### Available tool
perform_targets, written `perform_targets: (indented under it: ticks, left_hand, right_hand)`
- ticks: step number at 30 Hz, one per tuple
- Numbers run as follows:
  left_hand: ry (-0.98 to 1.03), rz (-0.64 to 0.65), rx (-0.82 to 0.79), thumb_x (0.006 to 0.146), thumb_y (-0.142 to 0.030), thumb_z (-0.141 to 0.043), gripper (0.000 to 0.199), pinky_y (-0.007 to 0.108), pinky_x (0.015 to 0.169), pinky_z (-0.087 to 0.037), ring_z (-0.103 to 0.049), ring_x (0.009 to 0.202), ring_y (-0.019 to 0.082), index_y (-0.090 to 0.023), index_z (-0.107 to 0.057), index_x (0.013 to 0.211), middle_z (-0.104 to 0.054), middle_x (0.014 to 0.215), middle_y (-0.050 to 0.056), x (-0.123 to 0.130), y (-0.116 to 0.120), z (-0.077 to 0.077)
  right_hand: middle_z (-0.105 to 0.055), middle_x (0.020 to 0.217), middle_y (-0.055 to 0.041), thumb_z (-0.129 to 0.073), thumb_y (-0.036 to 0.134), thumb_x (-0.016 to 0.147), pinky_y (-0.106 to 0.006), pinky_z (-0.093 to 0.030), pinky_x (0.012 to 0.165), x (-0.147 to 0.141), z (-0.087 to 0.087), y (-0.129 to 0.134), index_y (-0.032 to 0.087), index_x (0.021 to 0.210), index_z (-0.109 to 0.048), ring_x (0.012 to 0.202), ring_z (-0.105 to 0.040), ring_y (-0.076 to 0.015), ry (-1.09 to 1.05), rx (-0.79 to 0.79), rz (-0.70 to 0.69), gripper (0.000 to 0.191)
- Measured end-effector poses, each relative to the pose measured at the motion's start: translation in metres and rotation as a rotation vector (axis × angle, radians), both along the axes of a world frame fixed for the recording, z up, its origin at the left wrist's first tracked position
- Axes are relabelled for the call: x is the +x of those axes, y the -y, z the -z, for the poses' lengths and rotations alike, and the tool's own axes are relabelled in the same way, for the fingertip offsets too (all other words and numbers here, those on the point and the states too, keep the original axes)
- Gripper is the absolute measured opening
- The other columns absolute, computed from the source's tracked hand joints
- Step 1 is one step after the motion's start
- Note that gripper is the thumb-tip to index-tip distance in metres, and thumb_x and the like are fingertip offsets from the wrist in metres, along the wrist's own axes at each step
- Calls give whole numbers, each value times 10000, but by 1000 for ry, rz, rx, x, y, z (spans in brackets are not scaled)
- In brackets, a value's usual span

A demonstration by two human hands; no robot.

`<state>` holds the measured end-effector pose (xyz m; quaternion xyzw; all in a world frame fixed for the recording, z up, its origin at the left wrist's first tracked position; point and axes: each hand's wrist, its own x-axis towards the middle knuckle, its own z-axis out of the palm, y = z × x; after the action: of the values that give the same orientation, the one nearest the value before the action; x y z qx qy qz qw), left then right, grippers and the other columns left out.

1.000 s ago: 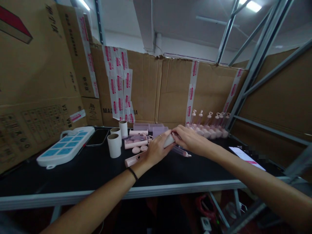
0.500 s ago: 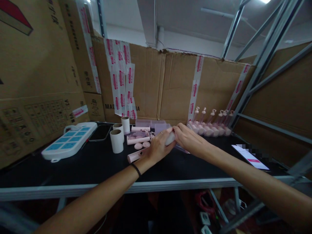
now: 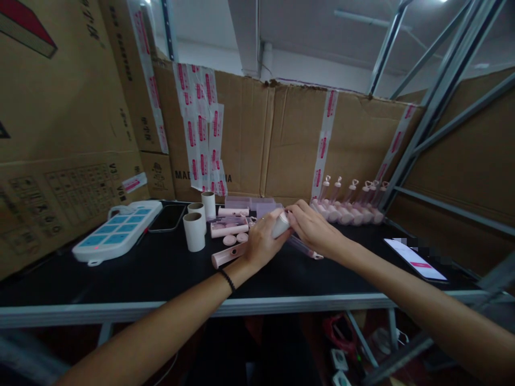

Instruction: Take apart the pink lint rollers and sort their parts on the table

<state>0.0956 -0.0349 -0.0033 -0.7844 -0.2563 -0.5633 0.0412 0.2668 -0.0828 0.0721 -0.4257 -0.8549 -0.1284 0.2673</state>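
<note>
My left hand [image 3: 263, 241] is wrapped around a small white-pink cylinder [image 3: 280, 225] above the middle of the black table [image 3: 153, 273]. My right hand [image 3: 311, 228] meets it from the right, fingertips pinched on the cylinder's top end. A clear pink tube [image 3: 306, 250] lies on the table just under my right hand. A pink tube [image 3: 227, 254] lies by my left wrist, with two round pink caps [image 3: 235, 239] beside it.
Three cardboard rolls [image 3: 194, 231] stand left of the hands, a white and blue power strip [image 3: 116, 230] and a dark phone [image 3: 167, 217] further left. A row of pink bottles [image 3: 348, 206] lines the back right. A lit phone [image 3: 416, 259] lies right. Cardboard walls surround the table.
Both hands stay joined on the cylinder, which has tilted up slightly. The clear tube under my right hand shows more. The camera view shifted a little.
</note>
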Motion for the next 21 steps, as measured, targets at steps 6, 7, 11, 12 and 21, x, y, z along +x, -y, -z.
perform_targets:
  ticks: [6,7,11,12,21]
  left_hand:
    - [51,-19,-65,935,-446,-685,484,345,860,-559,-728,1024,247,-239,-509,1336,-731,1158,90,0,1,1]
    - [63,-32,-72,933,-456,-685,487,343,852,-557,-728,1015,247,-241,-509,1333,-732,1152,89,0,1,1]
    - [84,-72,-71,945,-470,-665,479,335,841,-549,-725,1026,251,-240,-505,1334,-729,1165,94,1,1,1]
    - [85,-84,-68,949,-472,-659,475,333,837,-548,-726,1024,251,-239,-507,1334,-728,1170,96,1,1,2]
    - [136,-168,-73,945,-391,-678,468,359,904,-530,-701,1064,263,-231,-504,1349,-701,1204,109,3,3,3]
  right_hand:
    - [-569,1053,-113,-312,318,1085,-410,-472,957,-8,11,-2,184,1046,-558,1007,-577,-236,-268,-75,-32,283]
    - [-567,1047,-106,-321,328,1084,-403,-468,957,-10,12,-2,189,1042,-556,1009,-576,-232,-310,-83,-34,276]
    - [-576,1019,-91,-328,345,1076,-386,-459,946,-18,16,-6,197,1035,-550,1003,-574,-229,-452,-92,-23,270]
    - [-580,1011,-89,-330,352,1073,-383,-458,939,-19,17,-8,198,1030,-550,999,-575,-230,-481,-95,-18,272]
    - [-650,910,-73,-341,432,1057,-342,-475,824,-26,33,-25,214,901,-556,907,-614,-231,-662,-145,77,344]
